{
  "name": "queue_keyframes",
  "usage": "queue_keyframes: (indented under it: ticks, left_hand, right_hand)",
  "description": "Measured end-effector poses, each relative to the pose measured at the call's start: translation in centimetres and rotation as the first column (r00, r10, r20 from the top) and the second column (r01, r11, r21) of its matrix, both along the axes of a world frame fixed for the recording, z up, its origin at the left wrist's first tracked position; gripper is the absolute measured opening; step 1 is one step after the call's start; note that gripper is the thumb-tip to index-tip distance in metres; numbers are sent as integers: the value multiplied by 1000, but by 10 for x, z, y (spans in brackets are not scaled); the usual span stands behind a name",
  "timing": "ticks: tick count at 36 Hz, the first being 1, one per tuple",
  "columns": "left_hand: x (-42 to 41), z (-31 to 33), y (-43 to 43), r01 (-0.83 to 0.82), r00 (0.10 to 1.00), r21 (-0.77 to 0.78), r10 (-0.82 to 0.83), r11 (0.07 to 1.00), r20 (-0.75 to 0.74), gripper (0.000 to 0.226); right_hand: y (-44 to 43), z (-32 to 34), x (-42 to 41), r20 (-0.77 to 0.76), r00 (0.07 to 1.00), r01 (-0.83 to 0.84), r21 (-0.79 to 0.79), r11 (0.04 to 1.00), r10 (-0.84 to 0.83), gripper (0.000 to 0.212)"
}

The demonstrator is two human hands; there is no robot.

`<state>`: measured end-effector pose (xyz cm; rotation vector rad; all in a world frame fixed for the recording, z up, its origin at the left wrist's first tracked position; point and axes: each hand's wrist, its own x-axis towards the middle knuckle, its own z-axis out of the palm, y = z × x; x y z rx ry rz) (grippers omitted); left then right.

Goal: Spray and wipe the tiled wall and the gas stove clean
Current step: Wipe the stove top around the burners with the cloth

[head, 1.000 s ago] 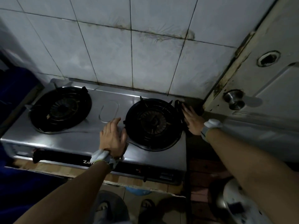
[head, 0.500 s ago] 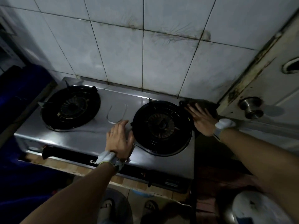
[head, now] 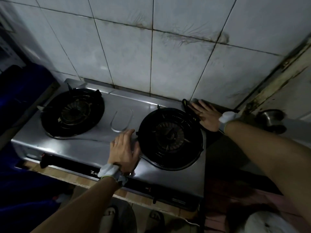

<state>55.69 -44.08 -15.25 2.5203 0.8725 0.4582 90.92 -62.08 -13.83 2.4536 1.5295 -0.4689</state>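
Observation:
A steel two-burner gas stove (head: 94, 142) stands against the white tiled wall (head: 127, 52), which has dark streaks along its grout lines. My left hand (head: 123, 148) lies flat on the stove top between the left burner (head: 73, 112) and the right burner (head: 170, 137). My right hand (head: 206, 116) presses with straight fingers on a dark cloth (head: 190, 109) at the stove's back right corner. No spray bottle is in view.
A stained door frame (head: 276, 78) and a door with a round metal knob (head: 271, 119) stand at the right. A dark blue object (head: 21, 91) is at the left. A white object (head: 269, 222) sits low at the right. Feet in sandals (head: 109, 214) show below.
My right hand with the cloth has slid back along the stove's right edge toward the wall. My left hand has stayed where it was. The view has shifted slightly.

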Motion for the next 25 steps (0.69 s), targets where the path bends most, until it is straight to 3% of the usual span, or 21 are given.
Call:
queue_keyframes:
  ticks: [7, 12, 18, 21, 25]
  left_hand:
    - [-1, 2, -1, -6, 1000, 2, 6, 1000, 5, 52]
    - [-1, 5, -4, -14, 1000, 1, 14, 1000, 22, 52]
    - [-1, 2, -2, -14, 999, 8, 14, 1000, 29, 50]
    - [-1, 1, -2, 0, 1000, -7, 0, 1000, 24, 52]
    - [0, 3, -1, -1, 1000, -3, 1, 1000, 8, 55]
  right_hand:
    - [21, 5, -5, -76, 986, 152, 8, 988, -151, 68]
    - [-3, -3, -23, -11, 983, 181, 103, 978, -181, 63]
    - [-52, -12, -47, -137, 969, 216, 57, 975, -206, 57]
    - [-74, -18, -65, -145, 973, 186, 32, 982, -179, 68]
    - [-85, -17, -104, -246, 926, 319, 105, 942, -286, 58]
